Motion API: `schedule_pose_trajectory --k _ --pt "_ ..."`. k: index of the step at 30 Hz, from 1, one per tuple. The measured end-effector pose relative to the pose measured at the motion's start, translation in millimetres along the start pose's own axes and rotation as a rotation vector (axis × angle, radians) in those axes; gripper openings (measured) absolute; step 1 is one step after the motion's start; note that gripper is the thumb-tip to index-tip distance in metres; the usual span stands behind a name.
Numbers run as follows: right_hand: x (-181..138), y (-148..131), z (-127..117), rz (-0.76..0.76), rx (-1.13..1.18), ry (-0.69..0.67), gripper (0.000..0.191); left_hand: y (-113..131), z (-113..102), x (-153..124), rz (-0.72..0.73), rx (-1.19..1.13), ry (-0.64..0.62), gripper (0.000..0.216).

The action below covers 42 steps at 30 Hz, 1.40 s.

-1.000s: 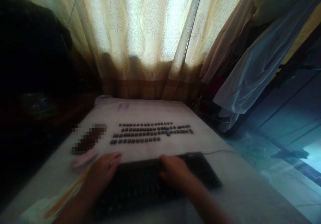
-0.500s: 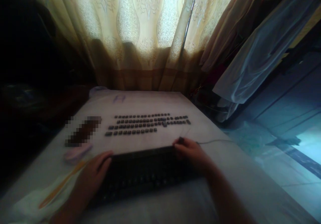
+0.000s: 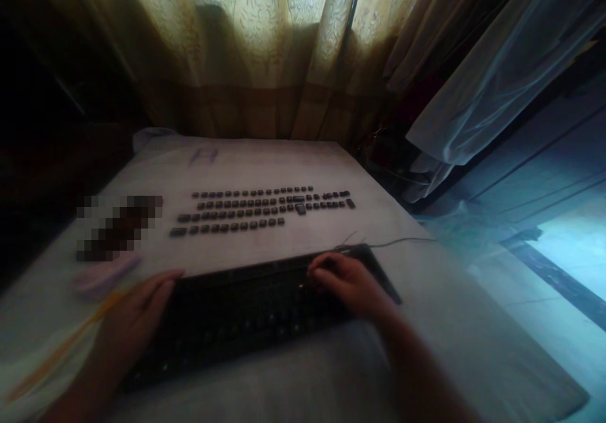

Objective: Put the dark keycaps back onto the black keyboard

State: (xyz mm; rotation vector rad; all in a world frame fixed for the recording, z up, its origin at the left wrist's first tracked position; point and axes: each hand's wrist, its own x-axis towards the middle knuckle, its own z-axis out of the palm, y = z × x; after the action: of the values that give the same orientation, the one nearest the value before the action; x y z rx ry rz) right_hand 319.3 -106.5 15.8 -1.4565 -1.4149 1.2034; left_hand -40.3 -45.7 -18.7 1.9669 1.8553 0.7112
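Note:
A black keyboard [image 3: 246, 315] lies across the near part of a white-covered table [image 3: 265, 164]. My left hand [image 3: 135, 312] rests against its left end, fingers stretched out and close together, nothing visible in them. Over the keyboard's upper right part, my right hand [image 3: 348, 284] has its fingers curled tightly; whatever they pinch is too dark to make out. Beyond the keyboard, loose dark keycaps [image 3: 255, 211] are laid out in three rows on the cloth.
A thin cable [image 3: 402, 241] runs right from the keyboard's far corner. A pink object [image 3: 101, 274] and an orange-yellow strip [image 3: 61, 347] lie left of my left hand, behind them a pixelated dark object [image 3: 118, 227]. Curtains [image 3: 265, 50] hang behind; the table drops to the floor [image 3: 558, 252] on the right.
My right hand came back from the keyboard's far right corner to its upper right keys. The left hand slid a little left along the keyboard's end. The camera tilted down.

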Motion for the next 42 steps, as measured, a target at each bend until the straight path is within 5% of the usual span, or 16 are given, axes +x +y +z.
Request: schedule_pose_trajectory --k 7,17,25,31,42 --pt "-4 -5 3 -0.057 -0.159 -0.045 0.01 5 -4 -1 0.005 0.005 -0.019 0.04" --pt "-12 -5 5 -0.343 -0.467 -0.228 0.011 -3 -1 -2 0.076 0.03 -0.014 0.043" --pt "-9 3 17 -0.404 -0.583 -0.206 0.013 -15 3 -3 0.16 0.025 -0.006 0.036" --pt "-6 15 14 -0.415 -0.458 -0.172 0.007 -29 7 -6 0.188 0.012 -0.037 0.03" --pt "0 19 9 -0.396 -0.079 -0.03 0.011 -13 5 -4 0.261 0.076 0.033 0.033"
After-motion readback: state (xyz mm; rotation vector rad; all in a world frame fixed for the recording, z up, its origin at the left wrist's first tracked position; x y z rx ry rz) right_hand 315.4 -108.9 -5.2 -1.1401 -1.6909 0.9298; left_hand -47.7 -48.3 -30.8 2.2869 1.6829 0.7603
